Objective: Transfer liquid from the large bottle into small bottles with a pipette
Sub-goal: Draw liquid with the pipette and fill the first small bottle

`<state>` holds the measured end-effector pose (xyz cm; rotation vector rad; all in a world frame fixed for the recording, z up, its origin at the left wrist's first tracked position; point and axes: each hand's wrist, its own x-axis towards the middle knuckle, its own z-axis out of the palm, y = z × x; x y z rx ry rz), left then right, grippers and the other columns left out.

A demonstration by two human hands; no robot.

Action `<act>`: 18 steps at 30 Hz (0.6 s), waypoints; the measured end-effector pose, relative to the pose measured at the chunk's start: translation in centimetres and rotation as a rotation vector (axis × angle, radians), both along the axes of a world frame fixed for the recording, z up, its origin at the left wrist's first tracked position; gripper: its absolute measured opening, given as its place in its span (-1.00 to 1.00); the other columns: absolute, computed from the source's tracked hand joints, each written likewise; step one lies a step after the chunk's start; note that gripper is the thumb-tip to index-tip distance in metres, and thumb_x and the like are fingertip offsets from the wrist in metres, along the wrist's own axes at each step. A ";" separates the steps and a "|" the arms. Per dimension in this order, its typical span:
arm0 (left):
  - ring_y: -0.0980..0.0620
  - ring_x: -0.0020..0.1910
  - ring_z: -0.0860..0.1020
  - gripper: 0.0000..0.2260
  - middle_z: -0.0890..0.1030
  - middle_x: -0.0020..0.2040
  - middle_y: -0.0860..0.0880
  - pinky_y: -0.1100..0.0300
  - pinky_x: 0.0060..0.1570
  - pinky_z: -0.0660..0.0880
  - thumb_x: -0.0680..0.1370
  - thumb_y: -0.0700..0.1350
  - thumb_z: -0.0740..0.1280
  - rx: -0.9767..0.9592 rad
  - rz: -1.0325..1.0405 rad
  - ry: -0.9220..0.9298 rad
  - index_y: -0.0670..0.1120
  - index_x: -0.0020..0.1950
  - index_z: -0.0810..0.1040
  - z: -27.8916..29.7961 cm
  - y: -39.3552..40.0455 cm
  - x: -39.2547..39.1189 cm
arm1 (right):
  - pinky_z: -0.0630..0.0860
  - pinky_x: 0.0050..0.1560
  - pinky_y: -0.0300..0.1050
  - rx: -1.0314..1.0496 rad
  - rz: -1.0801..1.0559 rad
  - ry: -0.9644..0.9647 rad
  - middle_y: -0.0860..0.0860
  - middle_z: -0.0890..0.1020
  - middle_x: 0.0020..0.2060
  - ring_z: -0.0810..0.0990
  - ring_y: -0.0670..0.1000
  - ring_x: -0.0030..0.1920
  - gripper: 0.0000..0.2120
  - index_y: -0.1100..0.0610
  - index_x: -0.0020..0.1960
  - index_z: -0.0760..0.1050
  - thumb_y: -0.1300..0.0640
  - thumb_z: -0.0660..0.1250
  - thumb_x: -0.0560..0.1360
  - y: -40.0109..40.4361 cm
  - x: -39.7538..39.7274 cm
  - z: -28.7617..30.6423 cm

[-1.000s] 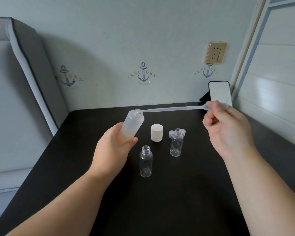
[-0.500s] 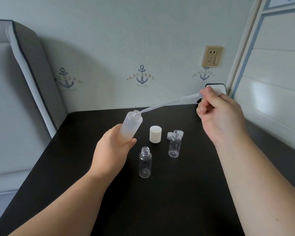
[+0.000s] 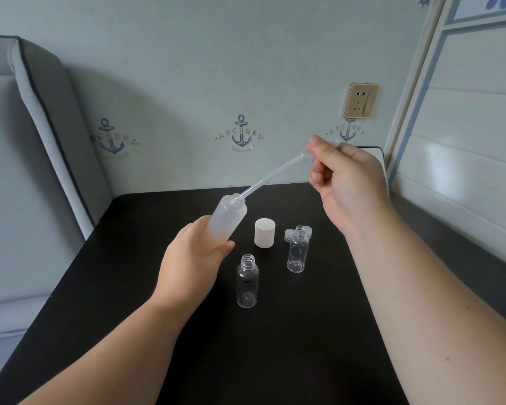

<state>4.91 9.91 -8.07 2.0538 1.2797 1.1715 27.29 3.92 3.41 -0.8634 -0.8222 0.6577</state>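
My left hand [image 3: 192,255] grips the large frosted bottle [image 3: 227,219] by its lower half and holds it tilted toward the right above the black table [image 3: 129,287]. My right hand [image 3: 345,182] pinches the bulb of a clear pipette [image 3: 272,178], whose tip sits in the large bottle's open mouth. Two small clear bottles stand open and upright on the table: one [image 3: 247,281] near my left hand, the other [image 3: 297,253] further right.
A white cap [image 3: 264,232] stands between the bottles, and small clear caps [image 3: 289,234] lie behind the right small bottle. A dark phone [image 3: 374,150] leans at the back right corner, mostly hidden by my right hand. A padded headboard borders the table's left side.
My right hand has risen and moved left, swinging the pipette from nearly level to a steep slant, with its tip staying at the large bottle's mouth. The left hand and bottle barely moved.
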 end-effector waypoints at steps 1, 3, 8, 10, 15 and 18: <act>0.26 -0.08 0.50 -0.84 0.55 -0.11 0.21 0.20 -0.19 0.39 0.53 0.06 0.42 -0.003 -0.001 0.000 0.23 0.03 0.48 0.0 -0.1 0.0 | 0.40 -0.38 -0.21 -0.009 -0.003 -0.007 0.04 0.51 -0.45 0.38 -0.02 -0.46 -0.80 0.13 -0.30 0.66 0.18 0.50 0.49 0.1 -0.2 0.1; 0.23 -0.09 0.51 -0.85 0.55 -0.12 0.20 0.18 -0.19 0.40 0.53 0.05 0.42 -0.009 -0.003 0.000 0.22 0.03 0.49 0.1 -0.2 0.1 | 0.41 -0.37 -0.21 -0.026 -0.008 -0.025 0.02 0.51 -0.47 0.39 -0.03 -0.47 -0.79 0.13 -0.32 0.65 0.18 0.50 0.50 0.2 -0.7 0.2; 0.21 -0.10 0.51 -0.86 0.56 -0.13 0.17 0.19 -0.19 0.38 0.53 0.04 0.43 -0.009 -0.003 -0.002 0.20 0.01 0.50 0.2 -0.3 0.2 | 0.42 -0.38 -0.22 -0.055 0.000 -0.061 0.02 0.52 -0.47 0.42 -0.04 -0.47 -0.79 0.12 -0.32 0.65 0.17 0.52 0.48 0.7 -1.6 0.4; 0.23 -0.09 0.50 -0.86 0.55 -0.12 0.18 0.20 -0.19 0.38 0.53 0.05 0.43 -0.012 -0.001 -0.004 0.20 0.02 0.49 0.3 -0.3 0.2 | 0.43 -0.37 -0.22 -0.063 0.007 -0.070 0.02 0.52 -0.46 0.42 -0.04 -0.46 -0.81 0.14 -0.30 0.65 0.17 0.53 0.47 0.9 -1.9 0.4; 0.30 -0.04 0.48 -0.82 0.55 -0.09 0.20 0.23 -0.17 0.40 0.53 0.05 0.43 -0.028 0.000 -0.016 0.24 0.06 0.49 0.3 -0.3 0.2 | 0.44 -0.36 -0.23 -0.087 0.023 -0.121 0.00 0.51 -0.48 0.42 -0.05 -0.47 -0.78 0.12 -0.34 0.65 0.15 0.53 0.47 1.3 -2.6 0.3; 0.33 -0.01 0.47 -0.82 0.55 -0.09 0.21 0.23 -0.17 0.40 0.53 0.06 0.43 -0.026 -0.004 -0.024 0.24 0.06 0.48 0.2 -0.2 0.3 | 0.45 -0.35 -0.22 -0.104 0.018 -0.150 -0.01 0.51 -0.49 0.42 -0.05 -0.46 -0.79 0.12 -0.33 0.67 0.14 0.53 0.48 1.5 -2.8 0.2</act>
